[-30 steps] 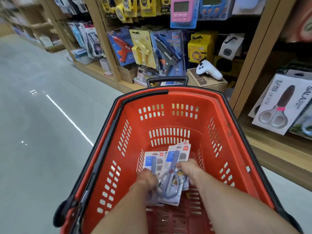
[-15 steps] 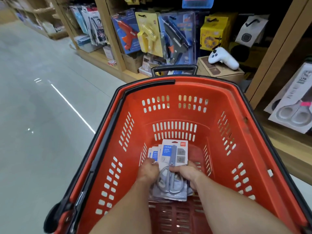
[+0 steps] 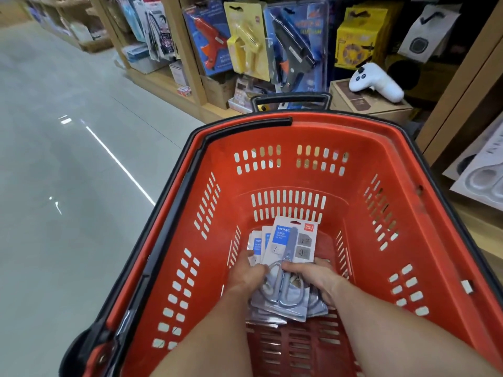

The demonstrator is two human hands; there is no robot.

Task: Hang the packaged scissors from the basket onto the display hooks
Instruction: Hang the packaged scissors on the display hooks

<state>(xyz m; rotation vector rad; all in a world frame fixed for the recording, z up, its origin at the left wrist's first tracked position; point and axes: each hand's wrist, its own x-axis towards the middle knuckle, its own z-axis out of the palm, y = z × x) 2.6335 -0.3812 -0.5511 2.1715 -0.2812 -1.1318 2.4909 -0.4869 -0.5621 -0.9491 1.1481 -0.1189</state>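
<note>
Fingers of both hands clasp the scissors packs [image 3: 285, 257] stacked inside the red basket [image 3: 381, 148].

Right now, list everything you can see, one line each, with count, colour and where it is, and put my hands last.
basket: one, red with black rim, front centre on the floor.
packaged scissors: several, exact count unclear, grey cards with blue labels, stacked on the basket bottom.
glue gun packs: three, one orange-red, one yellow, one black, hanging on the shelf behind the basket.
yellow box: one, yellow, hanging to the right of the glue guns.
game controller: one, white, on a brown carton beyond the basket.
boxed scissors: at least one, white pack, on the right shelf at the frame edge.
left hand: on the left side of the stack, gripping it.
right hand: on the right side, fingers curled over the top pack.
</note>
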